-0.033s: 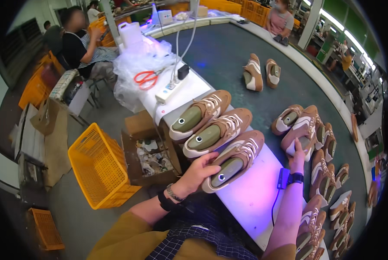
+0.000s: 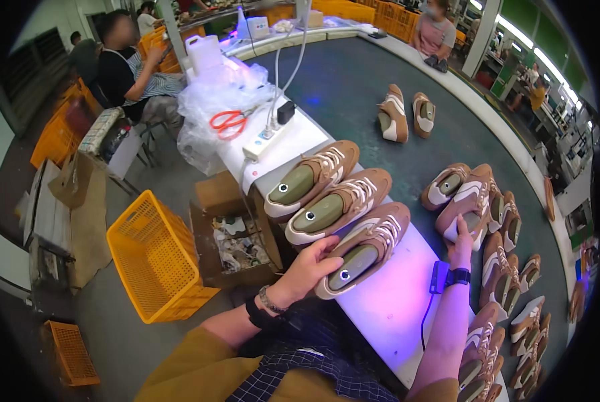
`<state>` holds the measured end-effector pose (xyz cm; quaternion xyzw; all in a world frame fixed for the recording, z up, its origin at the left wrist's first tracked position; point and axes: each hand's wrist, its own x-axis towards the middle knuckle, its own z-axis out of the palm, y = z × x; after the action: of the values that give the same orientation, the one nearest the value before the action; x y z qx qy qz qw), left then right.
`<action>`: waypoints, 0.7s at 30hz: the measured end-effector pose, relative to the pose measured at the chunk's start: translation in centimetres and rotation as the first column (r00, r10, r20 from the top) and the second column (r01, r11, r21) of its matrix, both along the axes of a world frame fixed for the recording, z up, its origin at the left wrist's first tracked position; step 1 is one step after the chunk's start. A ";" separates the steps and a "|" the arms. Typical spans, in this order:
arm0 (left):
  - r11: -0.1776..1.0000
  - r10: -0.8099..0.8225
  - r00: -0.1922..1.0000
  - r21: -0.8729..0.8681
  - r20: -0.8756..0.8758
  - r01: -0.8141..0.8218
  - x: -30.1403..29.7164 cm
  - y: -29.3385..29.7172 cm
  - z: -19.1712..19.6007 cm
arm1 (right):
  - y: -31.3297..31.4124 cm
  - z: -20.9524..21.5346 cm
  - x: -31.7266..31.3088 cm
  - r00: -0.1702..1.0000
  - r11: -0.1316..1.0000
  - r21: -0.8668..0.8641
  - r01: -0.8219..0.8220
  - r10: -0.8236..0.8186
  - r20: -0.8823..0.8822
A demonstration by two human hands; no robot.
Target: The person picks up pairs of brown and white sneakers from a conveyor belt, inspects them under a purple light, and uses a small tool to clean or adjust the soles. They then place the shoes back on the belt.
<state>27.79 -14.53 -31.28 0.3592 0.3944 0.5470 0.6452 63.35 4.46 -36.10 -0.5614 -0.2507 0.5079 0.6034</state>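
I have the left hand (image 2: 306,269) at the heel of a brown-and-cream shoe (image 2: 380,234), half curled, thumb over the collar and fingers along the side facing the next shoe; I cannot tell how firmly it grips. That shoe is the nearest of three set side by side on a white table (image 2: 387,311), toes pointing away to the right, each with a green insole showing. The middle shoe (image 2: 343,206) and the far shoe (image 2: 316,177) are just beyond it.

My right hand (image 2: 459,248) reaches over the dark bench (image 2: 353,77) and cups the heel of another shoe (image 2: 471,193), one finger extended along its back. The remaining fingers are partly hidden, so I cannot tell how far they close or whether the shoe is lifted. More shoes (image 2: 497,278) crowd beside and below it, while a pair (image 2: 393,117) stands apart farther up the bench.

At the table's upper end I see a power strip (image 2: 263,142), red-handled scissors (image 2: 227,125) and crumpled clear plastic (image 2: 209,100). Left of the table are a scrap-filled cardboard box (image 2: 214,191) and a yellow crate (image 2: 149,238).
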 end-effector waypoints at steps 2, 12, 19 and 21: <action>0.948 0.205 0.844 0.315 -0.495 -0.045 -0.6 -1.0 1.2 | -0.3 -0.4 0.1 0.999 0.999 -0.011 0.031 -0.030 0.043; 0.908 0.335 -0.099 0.293 -0.937 0.299 -4.6 5.2 7.5 | -9.3 5.5 -3.0 0.929 0.969 0.213 0.125 -0.190 0.318; 0.930 -0.068 -0.031 -0.074 -0.997 0.359 -3.5 8.3 8.4 | -14.2 9.0 -8.1 0.984 0.958 0.277 -0.069 0.021 0.175; 0.921 -0.081 0.045 -0.058 -0.996 0.386 -3.5 9.1 7.8 | -14.5 10.2 -10.2 0.985 0.944 0.307 -0.119 0.073 0.157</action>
<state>24.28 -5.46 -23.47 0.7613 0.5940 0.0885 0.2443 53.12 -10.00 -25.91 -0.4796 -0.3984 0.4486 0.6403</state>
